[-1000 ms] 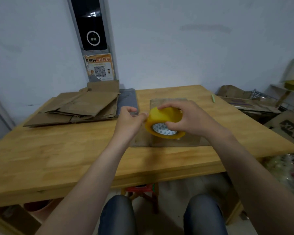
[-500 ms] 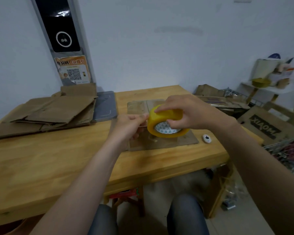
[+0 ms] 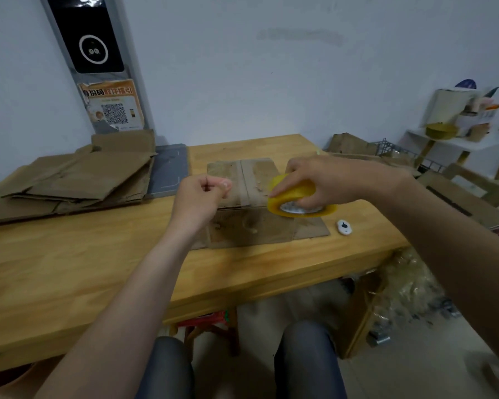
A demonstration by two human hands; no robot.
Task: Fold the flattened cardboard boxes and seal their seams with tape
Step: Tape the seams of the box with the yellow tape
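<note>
The left hand [image 3: 202, 194] hangs over the left edge of the box [image 3: 242, 223], fingers curled in and thumb pressed to forefinger in a pinch. What it pinches is most likely the tape end, though the clear film cannot be made out. The right hand [image 3: 329, 182] is over the box's right edge, fingers curled down round the yellow tape roll [image 3: 300, 204], which it grips from above, tilted, with the core showing underneath.

The roll looks like a light, stiff ring, best gripped across its rim as it is now. The film should be thin and sticky, apt to fold onto itself or wrinkle if it goes slack, so it wants holding by the very tip and keeping taut.

Beneath both hands the box stands folded on the table [image 3: 98, 254], its top seam [image 3: 244, 182] running away from the person, its lower flaps splayed flat on the wood. The worn cardboard will probably be light, stiff in its panels and soft at its creases, so it may slide or sag under pressure. A flat palm beside the seam would steady it.

Just right of the box lies a small white cutter [image 3: 344, 226]. To its left lies a grey pad [image 3: 170, 168], then the stack of flattened boxes [image 3: 69, 180].
</note>
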